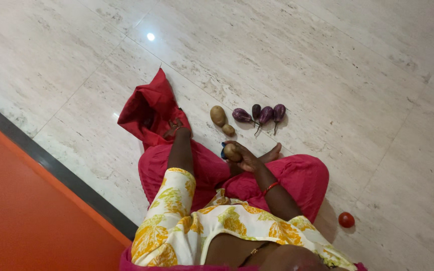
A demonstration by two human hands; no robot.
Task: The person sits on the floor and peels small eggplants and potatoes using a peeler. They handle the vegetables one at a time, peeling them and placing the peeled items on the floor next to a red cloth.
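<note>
A small brown potato (pixel 231 151) is being held in the right hand (pixel 242 158), whose fingers are being curled closed around it just above the crossed legs, beside a bare foot (pixel 272 152); something small and blue is being glimpsed against the potato's left side, too hidden to be identified. The left hand (pixel 177 128) is being stretched forward into the opening of a red cloth bag (pixel 146 108) being spread on the pale marble floor (pixel 327 60); how far its fingers are being closed, and whether anything is being gripped, cannot be told. Just beyond the held potato, a larger potato (pixel 218 115) and a smaller one (pixel 228 130) are being left on the floor, close together. To their right, four small purple eggplants (pixel 264 114) are being kept in a loose cluster. Well apart, on the right, a red tomato (pixel 346 219) is being left alone on the floor.
</note>
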